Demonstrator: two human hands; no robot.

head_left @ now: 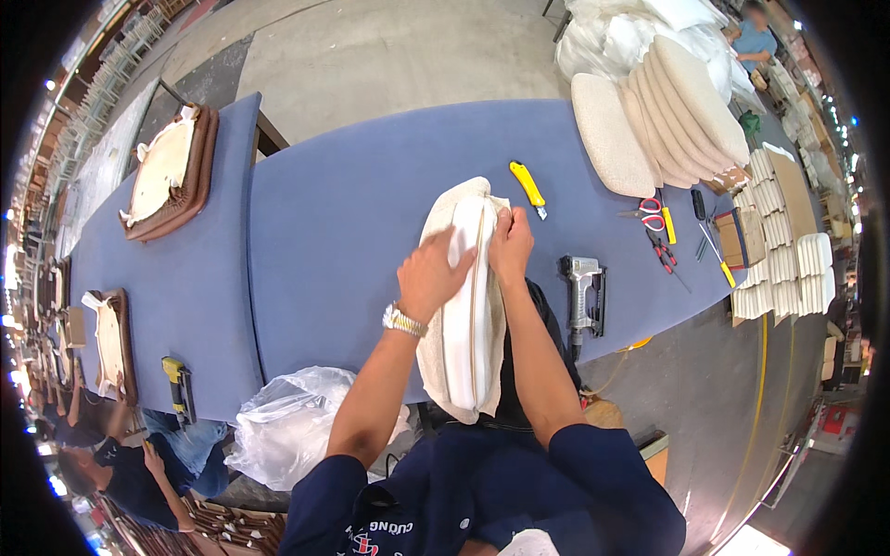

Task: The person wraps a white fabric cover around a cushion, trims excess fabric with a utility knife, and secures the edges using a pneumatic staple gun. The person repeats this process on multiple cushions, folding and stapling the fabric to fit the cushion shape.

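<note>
A seat cushion stands on edge in front of me, reaching from the blue table to my lap. White padding and a thin brown board edge show between flaps of beige fabric cover. My left hand, with a watch on its wrist, grips the cushion from the left, its thumb lying across the white padding. On the other side, my right hand is closed on the upper right edge of the fabric cover. Beyond the hands lies a yellow utility knife. A pneumatic staple gun rests to the right.
Beige cushion covers are stacked at the far right, near scissors, pliers and screwdrivers. Brown seats and another staple gun lie on the left table. A plastic bag hangs by the near edge; a co-worker is lower left.
</note>
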